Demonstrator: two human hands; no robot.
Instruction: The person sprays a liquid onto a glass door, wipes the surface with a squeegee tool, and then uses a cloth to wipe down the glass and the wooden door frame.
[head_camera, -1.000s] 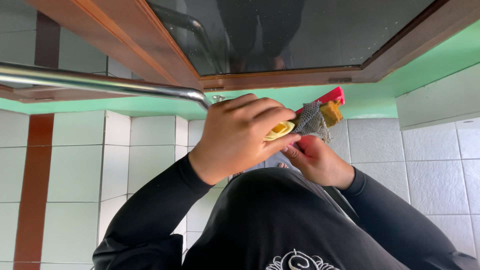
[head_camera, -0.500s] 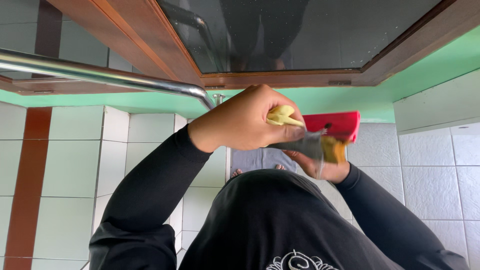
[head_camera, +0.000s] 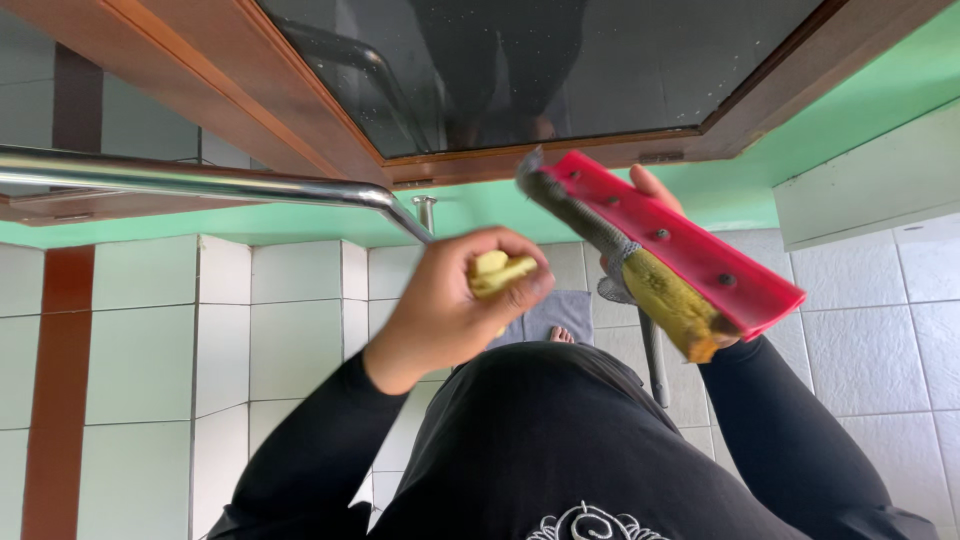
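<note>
Since half a second ago our left hand (head_camera: 450, 310) has dropped clear of the red squeegee (head_camera: 680, 245), fingers closed on a yellow cloth (head_camera: 497, 273).

Our right hand (head_camera: 655, 190) (mostly hidden) grips the squeegee just below the dark window pane (head_camera: 600, 60); we'd best keep its blade flat against that pane.

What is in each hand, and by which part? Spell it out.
The left hand is closed around a small yellow cloth. The right hand holds a red squeegee from behind its head; the exact grip is hidden.
</note>
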